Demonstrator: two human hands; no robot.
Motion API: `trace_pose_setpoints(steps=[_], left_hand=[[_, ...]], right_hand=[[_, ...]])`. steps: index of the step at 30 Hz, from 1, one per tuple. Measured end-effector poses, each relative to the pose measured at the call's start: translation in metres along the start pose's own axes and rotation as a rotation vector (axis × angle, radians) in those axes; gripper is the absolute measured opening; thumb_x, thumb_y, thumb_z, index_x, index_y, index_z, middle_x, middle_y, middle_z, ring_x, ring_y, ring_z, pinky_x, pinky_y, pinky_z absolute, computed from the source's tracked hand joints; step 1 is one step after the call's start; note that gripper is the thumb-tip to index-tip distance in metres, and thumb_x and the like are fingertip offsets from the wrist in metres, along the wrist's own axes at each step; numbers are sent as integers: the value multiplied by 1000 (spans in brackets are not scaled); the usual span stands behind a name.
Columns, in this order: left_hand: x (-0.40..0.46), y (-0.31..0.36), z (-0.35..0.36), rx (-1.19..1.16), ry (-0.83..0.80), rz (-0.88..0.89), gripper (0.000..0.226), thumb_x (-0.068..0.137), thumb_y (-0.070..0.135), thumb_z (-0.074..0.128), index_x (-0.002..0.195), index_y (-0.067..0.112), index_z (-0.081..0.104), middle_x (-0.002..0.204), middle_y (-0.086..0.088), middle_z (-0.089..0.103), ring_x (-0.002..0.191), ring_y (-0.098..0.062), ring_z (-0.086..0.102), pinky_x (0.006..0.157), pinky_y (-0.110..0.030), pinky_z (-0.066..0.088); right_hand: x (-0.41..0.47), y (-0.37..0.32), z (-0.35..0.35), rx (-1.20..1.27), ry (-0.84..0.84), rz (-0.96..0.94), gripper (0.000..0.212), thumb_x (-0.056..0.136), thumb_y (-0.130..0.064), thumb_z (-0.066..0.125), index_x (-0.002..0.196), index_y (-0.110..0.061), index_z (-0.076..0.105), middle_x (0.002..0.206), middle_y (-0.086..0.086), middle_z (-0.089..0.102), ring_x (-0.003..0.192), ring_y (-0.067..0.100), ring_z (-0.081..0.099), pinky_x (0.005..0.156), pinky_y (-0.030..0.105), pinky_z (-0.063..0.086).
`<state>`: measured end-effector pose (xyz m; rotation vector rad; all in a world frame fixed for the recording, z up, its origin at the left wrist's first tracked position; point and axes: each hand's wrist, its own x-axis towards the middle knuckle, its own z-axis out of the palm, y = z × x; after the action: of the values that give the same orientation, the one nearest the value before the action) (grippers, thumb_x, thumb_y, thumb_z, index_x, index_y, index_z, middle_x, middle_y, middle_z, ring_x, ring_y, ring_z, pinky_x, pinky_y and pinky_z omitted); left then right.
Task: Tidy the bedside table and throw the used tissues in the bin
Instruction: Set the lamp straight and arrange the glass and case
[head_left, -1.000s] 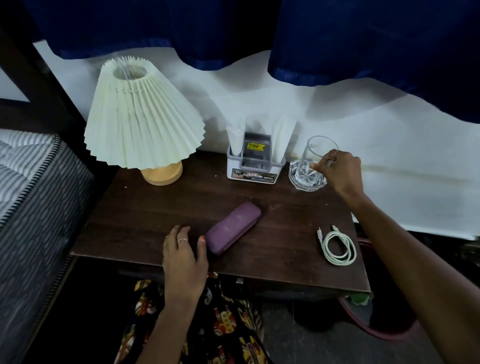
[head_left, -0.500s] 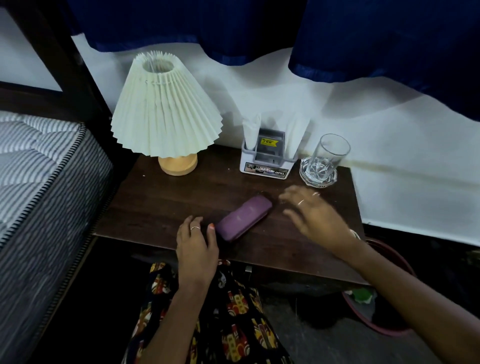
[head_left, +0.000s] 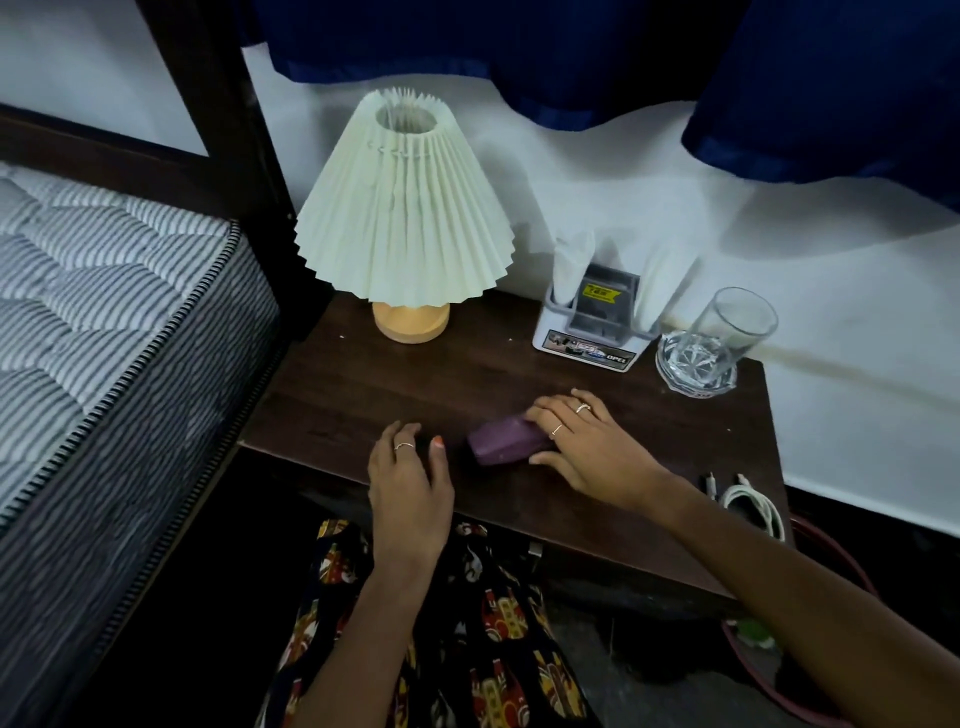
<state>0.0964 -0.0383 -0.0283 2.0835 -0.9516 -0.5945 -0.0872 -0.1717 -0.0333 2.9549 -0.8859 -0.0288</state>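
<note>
A purple case (head_left: 498, 441) lies on the dark wooden bedside table (head_left: 363, 384) near its front edge. My right hand (head_left: 587, 447) lies over the case's right end, fingers and thumb closed around it. My left hand (head_left: 410, 478) rests flat on the table's front edge just left of the case, fingers apart, holding nothing. A grey tissue holder (head_left: 597, 317) with white tissues standing in it is at the back. The red rim of a bin (head_left: 831, 561) shows on the floor below the table's right end.
A pleated cream lamp (head_left: 405, 218) stands at the back left. An empty drinking glass (head_left: 722, 338) stands at the back right, on a cut-glass base. A coiled white cable (head_left: 753, 504) lies at the front right corner. A striped mattress (head_left: 93, 322) borders the left.
My right hand left the glass at the back right, swept left and came down on the purple case. The left hand stayed put. The view shifted left.
</note>
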Motion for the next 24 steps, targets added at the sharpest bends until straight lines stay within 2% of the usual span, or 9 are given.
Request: trace_pose_setpoints(steps=[3,6,10,13,16,18,21,24], left_hand=[[5,-4,-3,-19,11,-10,40,97,29,43,131,6,48,143,-10,38,136,-23,30,111,-42,32],[7,-5,-3,-31,17,-7,39,97,29,42,130,7,48,142,-9,39,135,-22,31,111,-41,33],[7,-2,-1,-46,12,-2,39,98,30,41,130,10,48,142,-6,38,135,-20,31,110,-43,34],[8,1,0,-44,-1,-4,39,98,31,41,130,10,47,142,-5,37,135,-20,30,111,-43,33],[9,2,2,-32,-9,-13,40,98,32,39,131,10,47,144,-5,36,137,-19,28,112,-41,31],[9,3,4,-27,-14,-12,40,98,33,39,131,11,47,144,-5,35,137,-19,27,112,-42,31],[9,3,7,-23,-26,-14,40,98,33,39,131,12,46,144,-4,36,137,-19,27,111,-43,33],[8,6,10,-8,-41,1,40,98,34,40,131,13,46,144,-3,35,136,-19,28,110,-41,33]], right_hand=[[19,3,-11,157,-40,51,56,93,-53,29,132,-17,44,128,4,56,119,24,52,109,40,30],[42,10,-17,376,-54,165,48,96,-47,38,133,-17,46,128,5,57,116,26,53,103,41,40],[63,16,-18,529,9,280,42,97,-41,40,129,-18,53,128,5,58,120,21,53,102,39,42],[65,16,-15,570,0,327,49,94,-45,47,132,-16,50,130,7,55,123,22,50,104,32,37],[57,14,-10,563,-52,361,77,78,-60,60,140,-21,39,143,4,43,135,20,37,108,28,27],[54,14,-9,524,-64,362,88,72,-59,68,144,-22,33,146,3,39,136,20,34,110,29,26],[58,15,-4,497,-21,344,80,77,-46,70,144,-22,33,144,4,43,134,22,39,111,31,29],[70,14,-4,509,-33,328,77,79,-42,69,145,-24,33,144,6,44,133,23,39,113,34,31]])
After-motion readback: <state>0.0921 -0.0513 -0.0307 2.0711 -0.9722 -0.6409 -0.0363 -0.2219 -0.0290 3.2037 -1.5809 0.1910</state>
